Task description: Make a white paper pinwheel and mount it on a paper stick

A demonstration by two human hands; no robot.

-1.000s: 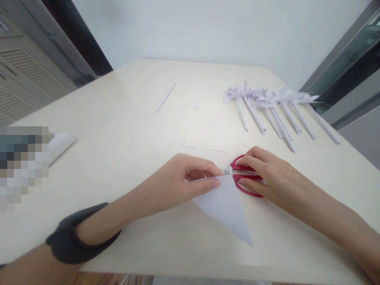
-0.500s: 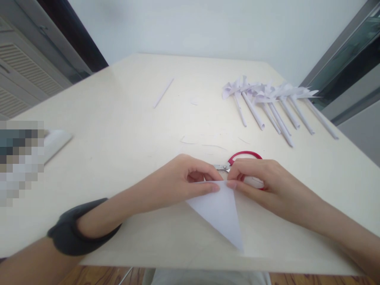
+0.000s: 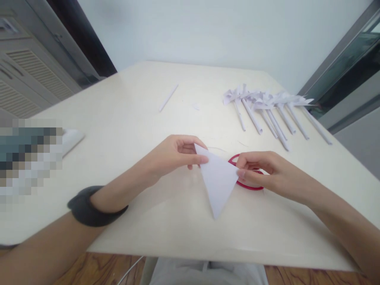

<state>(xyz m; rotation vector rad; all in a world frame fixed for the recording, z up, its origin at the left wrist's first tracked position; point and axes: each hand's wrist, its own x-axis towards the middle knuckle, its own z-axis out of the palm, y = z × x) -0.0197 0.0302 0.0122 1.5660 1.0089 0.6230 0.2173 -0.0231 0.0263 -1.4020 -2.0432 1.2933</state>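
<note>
The left hand (image 3: 178, 156) pinched the left corner of a white paper triangle (image 3: 218, 178) and the right hand (image 3: 274, 170) its right corner, over the near part of the desk (image 3: 160, 237) (red-handled scissors (image 3: 252, 187) lay partly hidden by that hand).

No writing or numbers — nothing legible here.

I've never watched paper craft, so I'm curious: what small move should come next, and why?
Perhaps the right hand should try parting any layers of the white paper triangle, though I can't tell whether it's folded. That hand pinches one upper corner, the left hand holds near the other, and the red scissors show behind, apparently in neither hand's grip.
</note>
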